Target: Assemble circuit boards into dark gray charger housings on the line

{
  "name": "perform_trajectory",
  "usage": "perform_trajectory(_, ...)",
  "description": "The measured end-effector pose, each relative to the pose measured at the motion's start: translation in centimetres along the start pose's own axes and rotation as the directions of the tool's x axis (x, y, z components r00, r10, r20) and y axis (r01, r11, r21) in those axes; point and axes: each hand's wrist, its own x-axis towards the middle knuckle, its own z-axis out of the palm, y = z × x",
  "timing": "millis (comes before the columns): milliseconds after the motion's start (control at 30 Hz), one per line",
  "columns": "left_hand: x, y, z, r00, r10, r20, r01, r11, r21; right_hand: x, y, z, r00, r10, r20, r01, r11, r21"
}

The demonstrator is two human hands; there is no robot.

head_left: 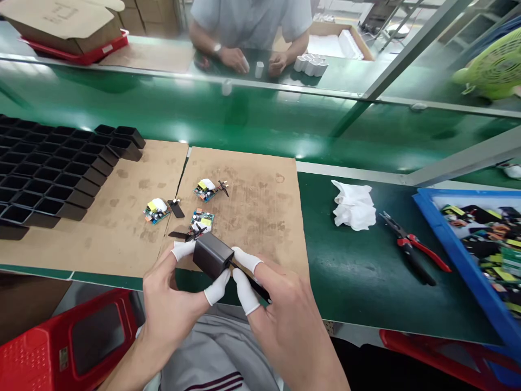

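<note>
A black box-shaped plastic housing [213, 255] is held tilted over the front edge of the cardboard, gripped between the fingers and thumb of my left hand [171, 309]. White finger cots cover the fingertips of both hands. My right hand [280, 304] pinches a slim black flat piece [257, 285] at the housing's right end; a thin dark strand runs between the two. How they join is partly hidden by the fingers. Just beyond lie a circuit board [202, 220] with a black plate [181, 235], another circuit board [204, 189], and a third circuit board [156, 210].
Rows of black housings [52, 168] stand at left on the cardboard [260, 201]. To the right lie a crumpled white cloth [354, 205], red-handled pliers [409, 244] and a blue bin [451, 255] of boards. Behind a clear partition, a co-worker's hands [236, 60] handle small white pieces.
</note>
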Motion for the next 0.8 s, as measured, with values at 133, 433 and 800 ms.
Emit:
perform_trajectory(133, 0.2, 0.2, -0.1, 1.000, 0.028, 0.002, -0.028, 0.999, 0.028, 0.0, 0.3, 0.4, 1.000, -0.008, -0.007, 0.008, 0.999, 0.035)
perform_trajectory(433, 0.3, 0.1, 0.0, 0.998, 0.055, -0.004, -0.055, 0.998, 0.035, -0.1, 0.8, 0.6, 0.999, -0.034, -0.029, 0.036, 0.998, 0.046)
perform_trajectory(800, 1.1, -0.6, 0.8, 0.858, -0.441, 0.263, 0.512, 0.770, -0.380, -2.7, 2.3, -1.5, 0.985, 0.073, -0.159, -0.083, 0.995, -0.062)
